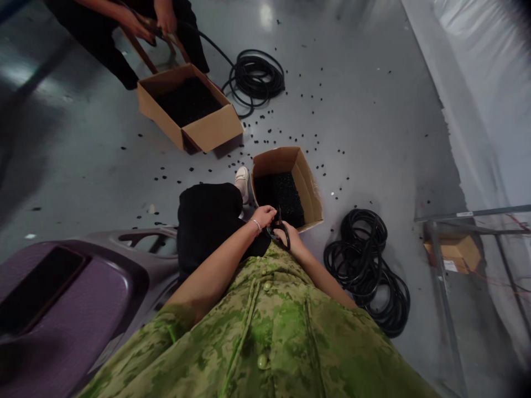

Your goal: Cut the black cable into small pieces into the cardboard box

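Observation:
My right hand point(290, 239) is closed round the handles of black scissors point(285, 234), whose blades point up and away from me. Close beside it on the left, my left hand point(264, 215) has its fingers pinched together near the blades; what they hold is too small and dark to make out. Both hands are over the near edge of an open cardboard box point(309, 185). Many small black pieces point(286, 193) fill the bottom of that box.
Black hose coils lie on the floor at right point(365, 254) and beyond the boxes point(257, 74). Another person's hands point(143, 22) are above a second box point(213, 130). A purple chair point(95, 282) bearing a phone point(41, 287) stands left; a metal frame point(442, 276) stands right.

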Available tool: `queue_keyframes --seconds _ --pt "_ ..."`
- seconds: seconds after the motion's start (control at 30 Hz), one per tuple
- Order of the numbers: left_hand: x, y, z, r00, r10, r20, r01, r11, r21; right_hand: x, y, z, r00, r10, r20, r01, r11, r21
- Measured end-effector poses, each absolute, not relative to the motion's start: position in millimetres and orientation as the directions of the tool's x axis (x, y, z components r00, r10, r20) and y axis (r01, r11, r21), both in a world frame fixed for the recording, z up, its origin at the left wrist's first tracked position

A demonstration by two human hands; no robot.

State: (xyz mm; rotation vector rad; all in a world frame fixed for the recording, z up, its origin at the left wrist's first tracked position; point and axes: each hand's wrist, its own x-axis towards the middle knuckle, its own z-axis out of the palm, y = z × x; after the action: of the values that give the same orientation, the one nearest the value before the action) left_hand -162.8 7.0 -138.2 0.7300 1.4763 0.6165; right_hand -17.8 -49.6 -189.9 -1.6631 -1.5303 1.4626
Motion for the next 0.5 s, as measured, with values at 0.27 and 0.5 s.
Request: queue_keyframes --seconds 0.27,0.5 --pt "-163 7 -140 0.002 0.769 -0.639 0.155 0.631 0.76 -18 -49 -177 -0.208 0.919 -0.335 0.517 -0.188 -0.835" --pt "-164 7 -145 -0.017 0.777 -0.63 0.218 0.617 0.756 -19 -49 -176 -0.208 0.914 -0.347 0.509 -0.202 -0.836"
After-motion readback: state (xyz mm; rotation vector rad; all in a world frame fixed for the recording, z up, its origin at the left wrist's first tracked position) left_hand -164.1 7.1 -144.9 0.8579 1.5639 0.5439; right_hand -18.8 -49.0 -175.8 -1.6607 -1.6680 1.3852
